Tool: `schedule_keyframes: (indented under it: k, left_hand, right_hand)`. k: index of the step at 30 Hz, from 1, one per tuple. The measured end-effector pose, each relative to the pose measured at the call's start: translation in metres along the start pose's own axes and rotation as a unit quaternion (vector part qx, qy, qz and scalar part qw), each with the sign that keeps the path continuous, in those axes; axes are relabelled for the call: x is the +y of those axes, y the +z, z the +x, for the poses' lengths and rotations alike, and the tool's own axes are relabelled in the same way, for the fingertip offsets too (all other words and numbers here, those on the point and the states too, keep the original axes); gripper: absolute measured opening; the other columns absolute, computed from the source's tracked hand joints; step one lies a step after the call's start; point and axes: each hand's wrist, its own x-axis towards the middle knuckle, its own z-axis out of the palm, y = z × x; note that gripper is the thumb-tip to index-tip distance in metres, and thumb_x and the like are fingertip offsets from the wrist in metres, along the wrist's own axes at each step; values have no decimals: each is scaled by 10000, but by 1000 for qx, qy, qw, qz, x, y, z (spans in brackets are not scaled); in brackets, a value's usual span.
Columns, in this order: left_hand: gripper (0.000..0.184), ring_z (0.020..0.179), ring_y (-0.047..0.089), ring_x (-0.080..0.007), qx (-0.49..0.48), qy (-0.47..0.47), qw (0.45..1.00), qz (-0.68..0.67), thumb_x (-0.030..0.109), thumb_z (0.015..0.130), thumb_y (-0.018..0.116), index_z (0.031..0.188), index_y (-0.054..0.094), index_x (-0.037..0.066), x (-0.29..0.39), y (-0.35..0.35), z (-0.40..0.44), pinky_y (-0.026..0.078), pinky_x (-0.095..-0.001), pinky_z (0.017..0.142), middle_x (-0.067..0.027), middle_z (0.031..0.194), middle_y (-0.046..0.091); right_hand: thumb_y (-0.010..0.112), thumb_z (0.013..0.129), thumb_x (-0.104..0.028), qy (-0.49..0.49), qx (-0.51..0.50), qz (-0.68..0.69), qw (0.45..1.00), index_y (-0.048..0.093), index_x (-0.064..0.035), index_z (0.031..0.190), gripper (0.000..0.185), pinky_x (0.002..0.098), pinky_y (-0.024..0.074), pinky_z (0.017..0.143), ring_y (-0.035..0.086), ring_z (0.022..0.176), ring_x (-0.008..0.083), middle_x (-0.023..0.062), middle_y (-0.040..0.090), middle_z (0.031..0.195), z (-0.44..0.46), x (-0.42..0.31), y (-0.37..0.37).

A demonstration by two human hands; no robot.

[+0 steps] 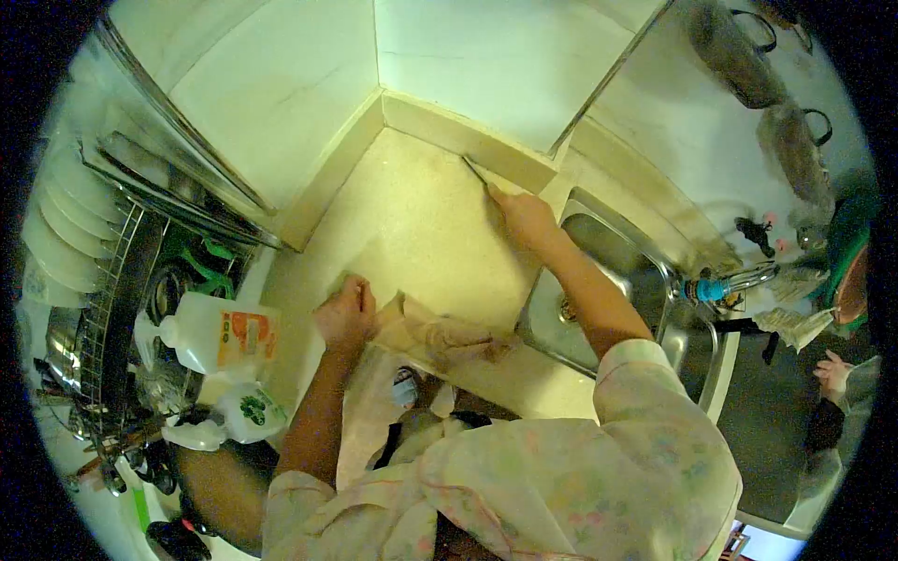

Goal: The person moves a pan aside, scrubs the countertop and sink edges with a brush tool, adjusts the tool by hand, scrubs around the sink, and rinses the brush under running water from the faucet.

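- Head view, landmark: the sink (591, 236), a steel basin set into the pale counter (421, 229). The right forearm passes over it.
- Right hand (526, 222): just beyond the sink's far left corner, fingers closed around a thin tool (476, 170). This tool lies farther left of the sink, pointing away from it, its tip at or very near the foot of the low ledge (514, 164). Blade or plain rod, I cannot tell.
- Left hand (346, 313): well left of the sink, at the counter's near edge, fingers curled in together. Whether anything is inside, I cannot tell.
- Cloth (458, 338): between the left hand and the sink, crumpled along the near edge; whether the hand touches it is unclear.
- Farther left of the sink: a plastic jug (198, 327) and a dish rack (110, 280) with plates (70, 220). At its right side: the faucet (748, 278). Beyond that, another person's hand (831, 371), well apart from the tool.
- What could go wrong, as I judge it: too hard a push might skid the tip along the ledge, scratching it or jarring the fingers; a loose grip could drop the tool; a brush from the left arm could pull the cloth off the edge.
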Motion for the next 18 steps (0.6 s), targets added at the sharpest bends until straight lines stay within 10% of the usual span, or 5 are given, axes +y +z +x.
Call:
schedule_keyframes:
  k: [3, 8, 18]
  left_hand:
    - [95, 526, 647, -275, 20, -14, 999, -37, 263, 904, 640, 916, 607, 174, 7, -4, 3, 514, -420, 500, -69, 616, 639]
    - [78, 550, 657, -288, -12, -17, 1000, -5, 243, 906, 632, 909, 605, 170, 5, -1, -3, 530, -438, 534, -71, 653, 659]
    - [64, 614, 669, -274, -51, -62, 997, -24, 181, 891, 645, 932, 606, 151, 9, -3, 5, 538, -425, 585, -84, 693, 650]
  right_hand:
    - [502, 977, -211, 66, 139, 110, 982, 374, -231, 1514, 552, 484, 552, 690, 690, 814, 403, 221, 691, 898, -50, -28, 10]
    - [479, 939, -94, -1, -21, -27, 999, 412, -227, 1493, 574, 486, 550, 701, 693, 836, 392, 213, 697, 907, -30, -12, 7]
    - [466, 964, -153, -4, -30, -10, 999, 416, -217, 1482, 525, 469, 559, 734, 702, 897, 374, 222, 702, 965, -52, 5, 29]
